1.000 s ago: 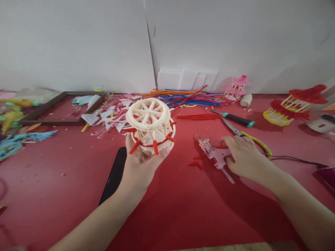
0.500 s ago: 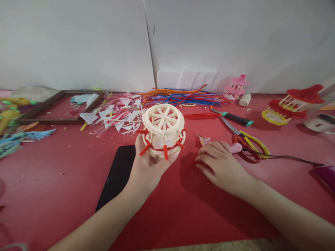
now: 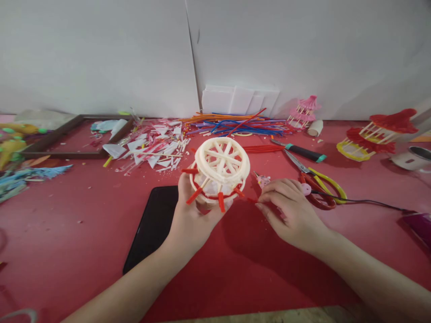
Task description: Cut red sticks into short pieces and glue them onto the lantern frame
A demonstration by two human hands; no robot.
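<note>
My left hand (image 3: 198, 220) is closed around the lower part of a cream-coloured round model (image 3: 222, 163) with a spoked wheel top. Short red strips (image 3: 221, 202) stick out around its lower ring. The model is raised off the table and tilted a little. To its right, my right hand (image 3: 289, 211) is closed with thumb and index finger pinching a small red strip (image 3: 251, 200), whose tip points towards the model. Just behind that hand lies a pink hot glue gun (image 3: 263, 181), partly hidden by the fingers.
Scissors (image 3: 323, 184) and a black-handled cutter (image 3: 305, 152) lie right of the glue gun. A black phone (image 3: 153, 224) is under my left forearm's side. Coloured sticks (image 3: 235, 124), paper scraps (image 3: 161, 146) and a brown frame (image 3: 67, 154) line the back. Small pagoda models (image 3: 377, 134) stand right.
My left hand has moved the model slightly right and tipped its top further towards me. My right hand has lifted a little, with a red strip now showing between its fingertips.
</note>
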